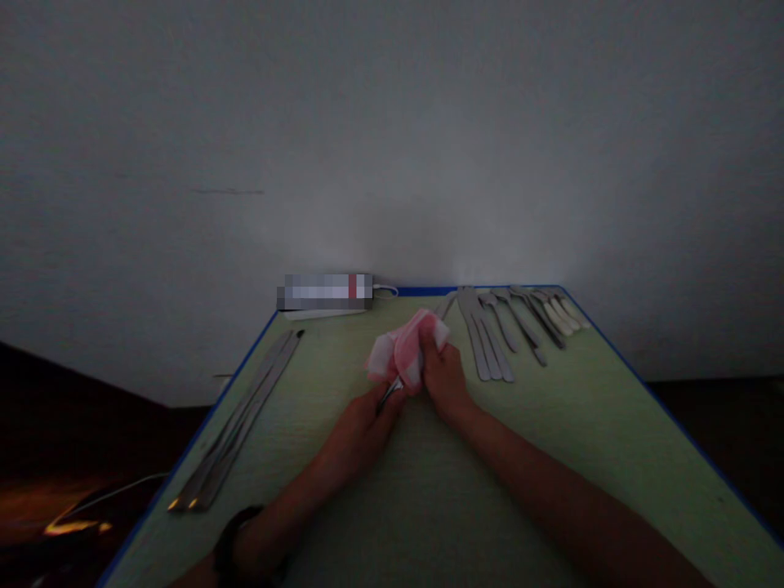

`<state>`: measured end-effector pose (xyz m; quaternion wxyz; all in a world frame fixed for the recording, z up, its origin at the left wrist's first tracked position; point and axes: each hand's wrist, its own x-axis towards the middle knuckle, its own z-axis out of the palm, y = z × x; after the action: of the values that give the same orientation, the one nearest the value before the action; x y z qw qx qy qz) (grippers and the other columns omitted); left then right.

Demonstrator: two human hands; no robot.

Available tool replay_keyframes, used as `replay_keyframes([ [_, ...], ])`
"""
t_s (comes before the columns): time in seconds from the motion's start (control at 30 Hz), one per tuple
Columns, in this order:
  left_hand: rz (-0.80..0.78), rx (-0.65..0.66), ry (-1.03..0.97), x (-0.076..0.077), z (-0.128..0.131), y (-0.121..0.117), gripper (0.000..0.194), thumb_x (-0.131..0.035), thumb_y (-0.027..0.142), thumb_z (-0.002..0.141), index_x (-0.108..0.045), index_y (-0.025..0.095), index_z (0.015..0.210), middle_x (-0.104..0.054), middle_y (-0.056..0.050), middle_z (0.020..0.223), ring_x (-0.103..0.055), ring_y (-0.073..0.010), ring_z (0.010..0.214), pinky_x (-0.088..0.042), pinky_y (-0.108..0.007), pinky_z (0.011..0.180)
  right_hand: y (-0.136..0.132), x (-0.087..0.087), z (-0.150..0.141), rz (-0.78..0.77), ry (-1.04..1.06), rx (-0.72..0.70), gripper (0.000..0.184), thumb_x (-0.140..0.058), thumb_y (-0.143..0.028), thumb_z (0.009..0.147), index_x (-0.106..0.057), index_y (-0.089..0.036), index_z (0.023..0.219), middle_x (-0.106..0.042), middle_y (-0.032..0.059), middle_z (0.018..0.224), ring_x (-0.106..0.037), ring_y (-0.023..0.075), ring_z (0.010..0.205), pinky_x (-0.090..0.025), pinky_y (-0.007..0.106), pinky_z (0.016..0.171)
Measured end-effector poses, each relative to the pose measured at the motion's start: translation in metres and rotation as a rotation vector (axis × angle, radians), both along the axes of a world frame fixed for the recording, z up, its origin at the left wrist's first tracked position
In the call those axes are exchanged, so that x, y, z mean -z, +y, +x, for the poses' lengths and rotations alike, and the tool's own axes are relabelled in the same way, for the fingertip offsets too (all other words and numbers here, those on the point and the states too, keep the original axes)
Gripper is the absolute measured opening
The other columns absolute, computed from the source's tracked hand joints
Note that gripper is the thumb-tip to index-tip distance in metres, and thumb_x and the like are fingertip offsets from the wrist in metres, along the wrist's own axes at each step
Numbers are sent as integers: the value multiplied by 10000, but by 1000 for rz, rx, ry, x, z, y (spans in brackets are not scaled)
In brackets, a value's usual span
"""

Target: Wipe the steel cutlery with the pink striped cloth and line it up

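Note:
A pink-and-white checked cloth [405, 349] is bunched over the middle of the table. My right hand [448, 380] grips it from the right, fingers closed into its folds. From the left, my left hand [361, 425] is closed around a slim metal piece of cutlery [389, 394]. The far end of that piece runs into the cloth, so its kind is hidden. Just right of the cloth lie several table knives [487, 347], side by side. Spoons [503, 327] rest beyond them, further right.
Long flat metal utensils [242, 425] lie along the left edge of the green table [545, 490]. A blurred-out box-like object [324, 292] with a white cable [387, 289] sits at the back left. More cutlery [554, 314], some light-handled, lies at the back right. A wall [392, 147] stands behind.

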<state>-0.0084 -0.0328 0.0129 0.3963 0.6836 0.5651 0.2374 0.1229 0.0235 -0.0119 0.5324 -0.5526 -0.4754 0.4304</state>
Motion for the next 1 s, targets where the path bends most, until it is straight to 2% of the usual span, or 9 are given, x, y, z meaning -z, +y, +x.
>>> replay_keyframes([
  [0.17, 39, 54, 58, -1, -2, -2, 343, -351, 452, 897, -506, 196, 730, -538, 24, 626, -511, -146, 583, -373, -241, 558, 17, -3, 15, -13, 88, 114, 536, -431, -657, 751, -479, -167, 539, -415, -26, 483, -342, 86, 448, -258, 226, 418],
  [0.33, 45, 133, 70, 4, -4, -7, 327, -357, 440, 903, -491, 198, 728, -512, 34, 606, -490, -132, 548, -343, -233, 536, 43, -12, 40, 64, 328, 291, 514, -476, -662, 717, -561, -156, 692, -527, -7, 574, -469, 112, 525, -355, 227, 471],
  [0.47, 44, 159, 46, 4, -2, -11, 292, -341, 407, 917, -535, 189, 908, -541, 18, 649, -498, -133, 557, -347, -234, 541, 49, -17, 43, 54, 593, 228, 476, -497, -634, 725, -557, -169, 812, -569, -4, 655, -523, 119, 566, -427, 240, 516],
  [0.53, 20, 155, 19, 2, -1, -11, 318, -324, 398, 923, -540, 183, 1015, -536, 20, 637, -487, -130, 545, -355, -230, 535, 44, -17, 37, 12, 640, 190, 468, -506, -621, 730, -559, -166, 828, -571, -5, 667, -514, 110, 543, -432, 244, 511],
  [0.6, -6, 137, -8, 1, -1, -9, 344, -313, 406, 923, -550, 174, 1018, -513, 28, 602, -470, -125, 524, -360, -225, 522, 34, -15, 27, -49, 562, 184, 492, -490, -636, 734, -571, -155, 794, -567, 1, 645, -495, 107, 515, -408, 239, 478],
  [0.7, -21, 97, -52, 3, -2, -6, 369, -295, 422, 923, -557, 166, 967, -480, 41, 570, -457, -118, 503, -367, -219, 503, 14, -11, 11, -148, 321, 137, 562, -422, -683, 744, -550, -144, 644, -516, 4, 542, -447, 104, 468, -323, 225, 415],
  [0.8, 3, 75, -21, 6, -2, -4, 376, -267, 412, 928, -543, 164, 988, -508, 29, 589, -494, -130, 519, -390, -226, 504, -2, -6, -3, -159, 187, 55, 572, -388, -687, 757, -495, -158, 569, -451, -11, 488, -390, 93, 437, -268, 223, 399],
  [0.87, 48, 59, 105, 8, -3, -3, 361, -252, 371, 932, -530, 161, 1027, -590, -16, 673, -567, -158, 591, -426, -253, 562, -8, -4, -10, -139, 146, 26, 550, -404, -669, 761, -493, -160, 573, -456, -9, 506, -386, 92, 455, -275, 223, 416],
  [1.0, 126, 74, 530, 7, -5, -5, 342, -277, 263, 909, -463, 177, 1183, -670, -117, 953, -651, -243, 752, -450, -328, 637, -6, -2, -13, -169, 181, 15, 495, -447, -632, 755, -523, -158, 637, -491, 2, 574, -415, 104, 514, -311, 222, 456],
])
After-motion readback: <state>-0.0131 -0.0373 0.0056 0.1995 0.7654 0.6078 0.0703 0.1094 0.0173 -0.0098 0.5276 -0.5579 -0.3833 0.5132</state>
